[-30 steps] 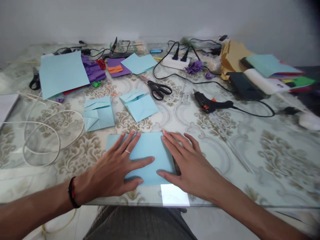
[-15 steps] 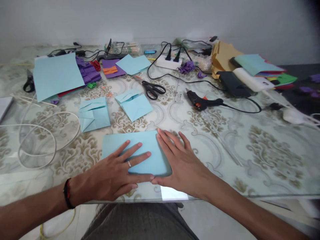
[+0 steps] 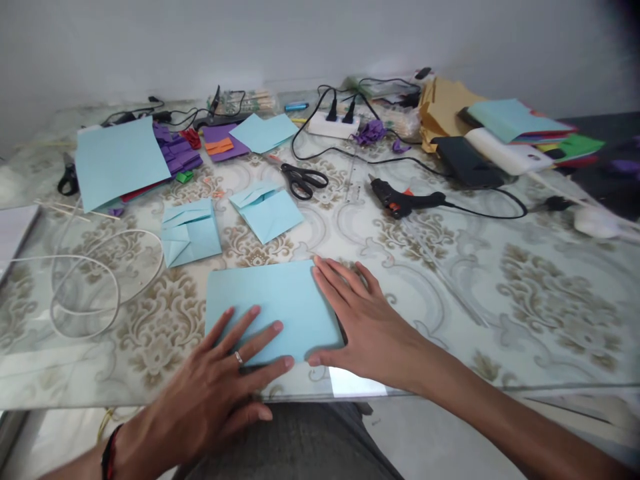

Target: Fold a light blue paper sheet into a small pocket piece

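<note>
Right hand [image 3: 367,317] spread open, gripping nothing, laid across the right edge of the blue paper [image 3: 290,297], forearm in from near right. Left hand [image 3: 215,383] also splayed and loose, fingers over paper's near left part, thumb past table's [image 3: 460,360] near edge. Paper: plain light blue, roughly rectangular, flat, near centre. Ring [image 3: 239,357] on left hand.

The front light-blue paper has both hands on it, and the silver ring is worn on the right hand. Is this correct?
Not quite. The head view shows the silver ring on the left hand, not the right hand; both hands are indeed on the front light-blue paper.
</note>
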`<action>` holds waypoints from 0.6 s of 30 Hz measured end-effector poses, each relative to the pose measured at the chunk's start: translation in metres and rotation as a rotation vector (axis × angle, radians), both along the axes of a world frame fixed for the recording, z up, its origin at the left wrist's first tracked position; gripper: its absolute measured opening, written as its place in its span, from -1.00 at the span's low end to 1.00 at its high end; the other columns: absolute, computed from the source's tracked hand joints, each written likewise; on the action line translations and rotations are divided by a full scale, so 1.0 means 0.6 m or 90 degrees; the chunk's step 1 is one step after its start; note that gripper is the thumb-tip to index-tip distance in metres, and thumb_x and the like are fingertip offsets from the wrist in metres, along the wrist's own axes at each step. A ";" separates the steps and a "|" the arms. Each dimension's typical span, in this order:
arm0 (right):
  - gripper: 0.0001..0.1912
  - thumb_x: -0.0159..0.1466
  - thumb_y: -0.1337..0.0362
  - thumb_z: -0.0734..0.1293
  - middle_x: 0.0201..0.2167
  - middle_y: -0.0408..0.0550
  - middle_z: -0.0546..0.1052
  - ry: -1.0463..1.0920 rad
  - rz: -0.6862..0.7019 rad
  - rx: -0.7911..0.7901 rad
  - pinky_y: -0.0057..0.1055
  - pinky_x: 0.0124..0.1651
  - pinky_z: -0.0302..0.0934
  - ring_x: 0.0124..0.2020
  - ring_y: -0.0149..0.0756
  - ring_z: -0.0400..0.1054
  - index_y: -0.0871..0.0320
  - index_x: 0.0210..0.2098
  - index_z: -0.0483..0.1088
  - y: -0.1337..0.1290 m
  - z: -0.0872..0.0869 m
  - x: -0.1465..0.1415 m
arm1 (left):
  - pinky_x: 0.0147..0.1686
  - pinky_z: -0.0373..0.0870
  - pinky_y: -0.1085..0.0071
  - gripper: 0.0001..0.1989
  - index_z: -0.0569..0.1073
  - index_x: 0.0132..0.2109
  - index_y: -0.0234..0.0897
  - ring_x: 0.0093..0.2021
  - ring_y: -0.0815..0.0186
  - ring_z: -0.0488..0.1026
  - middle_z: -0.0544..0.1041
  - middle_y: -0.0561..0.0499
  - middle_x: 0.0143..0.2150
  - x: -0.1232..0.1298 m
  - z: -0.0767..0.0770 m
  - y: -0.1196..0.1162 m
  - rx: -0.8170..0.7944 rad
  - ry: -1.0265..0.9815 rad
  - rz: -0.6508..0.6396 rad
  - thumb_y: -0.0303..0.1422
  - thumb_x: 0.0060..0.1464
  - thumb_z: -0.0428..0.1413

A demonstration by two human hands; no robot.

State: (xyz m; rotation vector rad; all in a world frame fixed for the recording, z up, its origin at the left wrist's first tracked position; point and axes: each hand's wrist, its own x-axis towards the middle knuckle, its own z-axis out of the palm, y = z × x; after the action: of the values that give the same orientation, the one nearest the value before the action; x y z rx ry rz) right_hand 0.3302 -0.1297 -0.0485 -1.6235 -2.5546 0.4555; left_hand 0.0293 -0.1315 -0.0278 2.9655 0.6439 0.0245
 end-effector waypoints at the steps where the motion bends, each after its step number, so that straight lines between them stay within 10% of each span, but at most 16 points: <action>1: 0.32 0.17 -0.41 0.32 0.55 0.30 -0.18 0.003 0.001 0.000 0.26 0.50 -0.35 0.56 0.19 -0.34 0.30 0.54 -0.29 0.000 0.000 0.001 | 0.49 -0.25 -0.13 -0.34 0.11 0.50 0.02 0.56 -0.12 -0.15 0.02 0.01 0.57 -0.004 -0.001 -0.010 0.011 -0.001 0.022 -0.04 0.37 0.06; 18: 0.22 0.29 -0.27 0.32 0.58 0.09 -0.29 0.008 0.085 -0.011 0.28 0.51 -0.30 0.56 0.14 -0.34 0.02 0.53 -0.58 0.013 -0.001 0.044 | 0.50 0.01 0.00 -0.45 0.34 0.38 -0.24 0.49 0.05 0.15 0.42 -0.04 0.39 -0.122 -0.008 -0.091 0.073 -0.082 0.198 -0.46 0.27 0.14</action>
State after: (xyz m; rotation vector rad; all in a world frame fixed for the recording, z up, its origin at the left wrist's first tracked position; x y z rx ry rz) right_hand 0.3565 -0.1221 -0.0490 -1.4564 -2.6675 0.4973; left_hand -0.0439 -0.1859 -0.0325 2.9051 1.1111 0.2828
